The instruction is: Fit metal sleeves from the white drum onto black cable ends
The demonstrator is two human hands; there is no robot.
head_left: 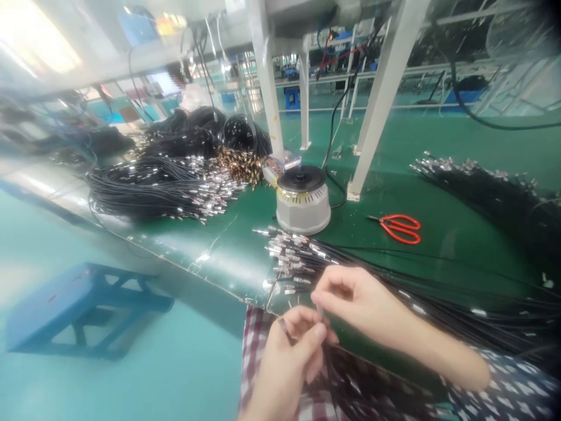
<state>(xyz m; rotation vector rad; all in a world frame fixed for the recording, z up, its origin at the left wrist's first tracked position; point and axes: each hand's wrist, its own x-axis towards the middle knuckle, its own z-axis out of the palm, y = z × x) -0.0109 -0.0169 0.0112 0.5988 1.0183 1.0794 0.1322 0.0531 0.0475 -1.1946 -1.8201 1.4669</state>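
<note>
At the table's front edge my left hand is closed, thumb against fingers, on a thin black cable. Just above it and to the right, my right hand pinches at the small silvery end of the same cable, partly hidden by the fingers. Beside my hands lies a bundle of black cables, its metal-tipped ends pointing left. More black cables lie below my hands, over a checked cloth.
A white round device with a black top stands behind the bundle. Red-handled scissors lie to its right. Coiled cables are heaped at left, another bundle at right. White posts rise behind; a blue stool stands on the floor.
</note>
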